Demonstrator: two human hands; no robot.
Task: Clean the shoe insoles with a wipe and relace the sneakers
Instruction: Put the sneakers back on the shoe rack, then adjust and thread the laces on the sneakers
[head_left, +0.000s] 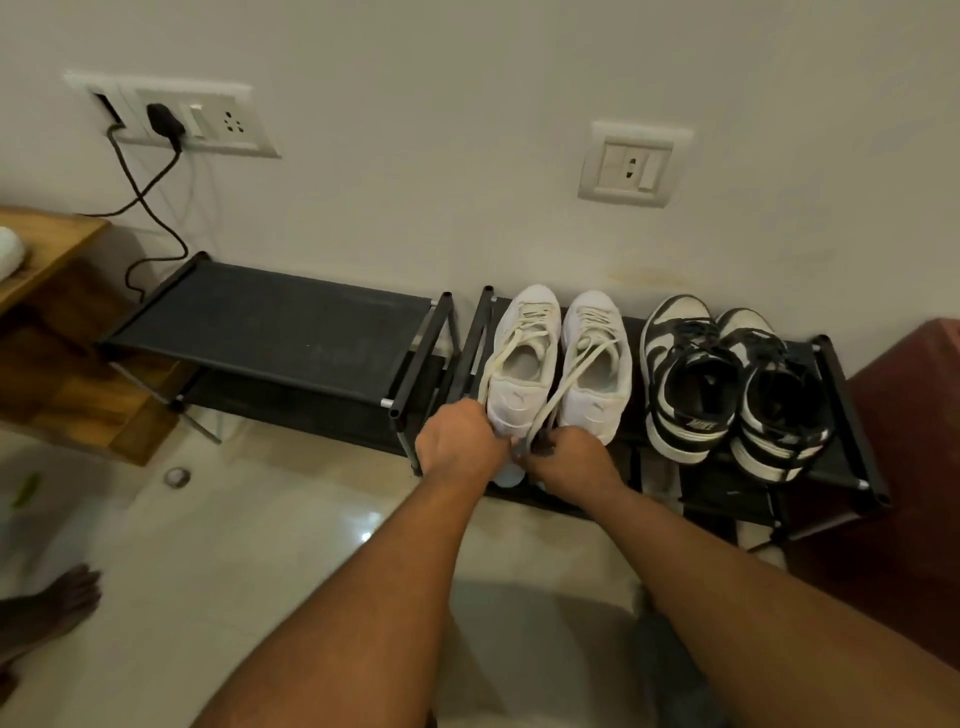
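The white sneakers (558, 358) stand side by side on the top shelf of a black shoe rack (852, 415), toes to the wall, at 12 o'clock from both hands. A black-and-white pair (680, 431) sits just beside them at 3 o'clock. The laces (569, 376) hang loose from the eyelets and trail back over the heels toward 6 o'clock. The left hand (460, 441) is clenched against the heel of the left white shoe with a lace strand running into its fist. How much of the heel it also holds is hidden behind the knuckles. The right hand (569, 462), at 3 o'clock of the left and nearly touching it, is curled round the lace ends that cross down between the shoes. The laces look flat, soft and limp, so they probably follow any pull and slip through the eyelets easily. Pinching near the tips should give the most control for threading. Each shoe looks light, with a pliable upper and a firmer heel cup, which seems the best place to steady it. The insoles are down inside the openings and cannot be judged.
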